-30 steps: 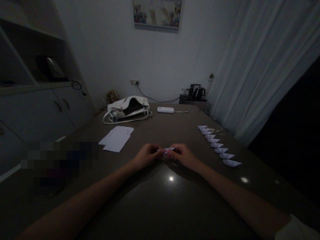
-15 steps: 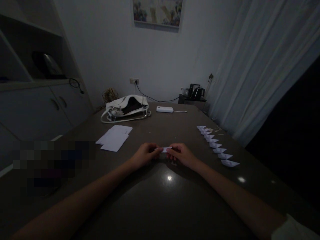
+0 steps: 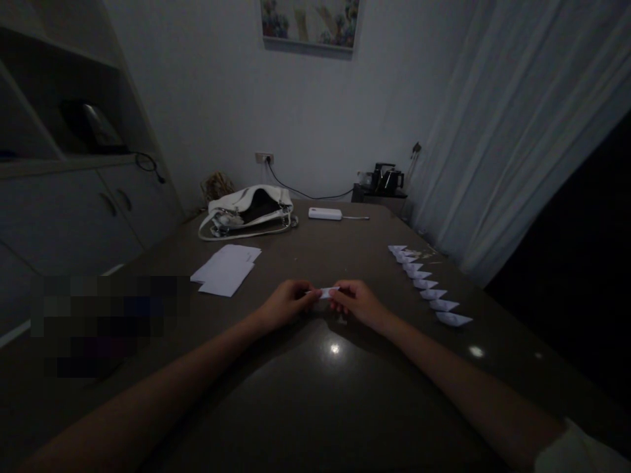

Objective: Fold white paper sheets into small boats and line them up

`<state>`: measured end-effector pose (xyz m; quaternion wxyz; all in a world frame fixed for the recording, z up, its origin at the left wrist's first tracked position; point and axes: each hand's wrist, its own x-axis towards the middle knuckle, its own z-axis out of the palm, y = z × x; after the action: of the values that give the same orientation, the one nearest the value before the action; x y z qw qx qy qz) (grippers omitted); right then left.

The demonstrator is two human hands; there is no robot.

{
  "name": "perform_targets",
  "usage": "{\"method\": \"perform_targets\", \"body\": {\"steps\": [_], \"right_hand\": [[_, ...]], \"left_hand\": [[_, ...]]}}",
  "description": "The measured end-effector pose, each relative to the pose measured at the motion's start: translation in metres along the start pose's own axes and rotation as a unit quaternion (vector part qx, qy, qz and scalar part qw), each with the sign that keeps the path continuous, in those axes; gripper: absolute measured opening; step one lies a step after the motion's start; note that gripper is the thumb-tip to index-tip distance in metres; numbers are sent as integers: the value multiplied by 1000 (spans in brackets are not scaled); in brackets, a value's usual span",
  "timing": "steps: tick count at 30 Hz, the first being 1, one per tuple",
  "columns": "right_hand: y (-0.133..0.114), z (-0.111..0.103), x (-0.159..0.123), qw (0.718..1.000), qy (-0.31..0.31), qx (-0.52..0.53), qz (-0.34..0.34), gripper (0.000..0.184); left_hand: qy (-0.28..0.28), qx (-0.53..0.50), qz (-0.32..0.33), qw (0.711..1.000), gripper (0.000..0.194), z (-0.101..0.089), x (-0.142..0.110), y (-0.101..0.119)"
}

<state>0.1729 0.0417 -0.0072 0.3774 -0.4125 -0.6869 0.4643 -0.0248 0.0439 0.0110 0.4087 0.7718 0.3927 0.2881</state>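
Observation:
Between my two hands is a small folded piece of white paper (image 3: 326, 292), held just above the table. My left hand (image 3: 290, 302) pinches its left end with thumb and fingers. The right end is gripped the same way by my right hand (image 3: 359, 303). My fingertips hide part of the paper, so its full shape does not show. On the right of the table stands a row of several white paper boats (image 3: 428, 284). Loose sheets of white paper (image 3: 227, 270) lie overlapping to the left, beyond my left hand.
A white handbag (image 3: 249, 211) sits open at the far left of the brown table (image 3: 296, 394). Near the far edge lies a white power bank (image 3: 325, 214) with a short cable. Black kettles (image 3: 387, 177) stand on a low stand behind. A pale curtain (image 3: 473, 131) hangs at right.
The folded paper is tilted slightly more, its right end a little higher. Both hands keep their pinch; the whole view has shifted very slightly.

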Motion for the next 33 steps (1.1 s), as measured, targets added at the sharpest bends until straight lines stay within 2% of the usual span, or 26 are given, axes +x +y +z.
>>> {"method": "perform_targets", "body": {"steps": [7, 24, 33], "right_hand": [[-5, -2, 0, 999, -25, 16, 19, 37], [-9, 1, -2, 1000, -4, -4, 10, 30], [-13, 0, -8, 998, -54, -21, -32, 30]], "left_hand": [[-7, -18, -3, 1000, 42, -1, -2, 2], [-14, -23, -11, 1000, 41, -1, -2, 3], [-32, -8, 19, 999, 38, 3, -5, 2]]}}
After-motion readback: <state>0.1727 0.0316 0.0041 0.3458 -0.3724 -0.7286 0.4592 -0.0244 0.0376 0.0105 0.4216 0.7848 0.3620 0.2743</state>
